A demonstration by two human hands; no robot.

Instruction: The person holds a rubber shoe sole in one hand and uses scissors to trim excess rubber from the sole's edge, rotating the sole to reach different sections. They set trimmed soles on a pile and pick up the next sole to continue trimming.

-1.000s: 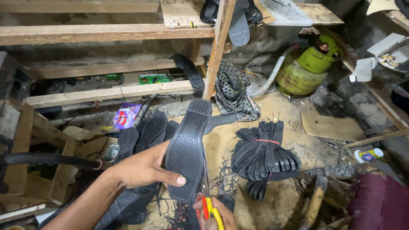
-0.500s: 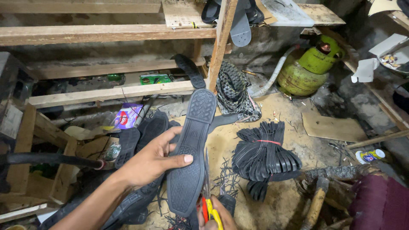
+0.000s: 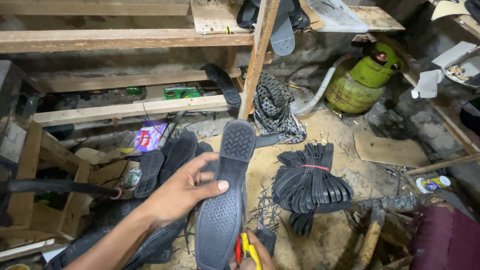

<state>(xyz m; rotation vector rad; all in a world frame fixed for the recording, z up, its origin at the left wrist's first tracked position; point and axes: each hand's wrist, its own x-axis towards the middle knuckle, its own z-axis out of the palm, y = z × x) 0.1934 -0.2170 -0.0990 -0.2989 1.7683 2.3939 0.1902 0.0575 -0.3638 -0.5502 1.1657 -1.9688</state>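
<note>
My left hand (image 3: 182, 192) grips a black rubber shoe sole (image 3: 225, 195), tread side up, with the heel pointing away from me. My thumb lies across its middle. My right hand (image 3: 255, 255) is at the bottom edge, mostly out of frame, and is closed on scissors with red and yellow handles (image 3: 246, 246) set against the sole's right edge. Thin black rubber trimmings (image 3: 265, 210) lie on the floor just beyond.
A bundle of black soles tied with a red band (image 3: 312, 182) lies to the right. More loose soles (image 3: 167, 157) sit to the left. A green gas cylinder (image 3: 362, 80) with a hose stands at the back right. Wooden shelves (image 3: 130, 107) run across the back.
The sole in my left hand has shifted slightly down and left. The scissors have stayed at its right edge.
</note>
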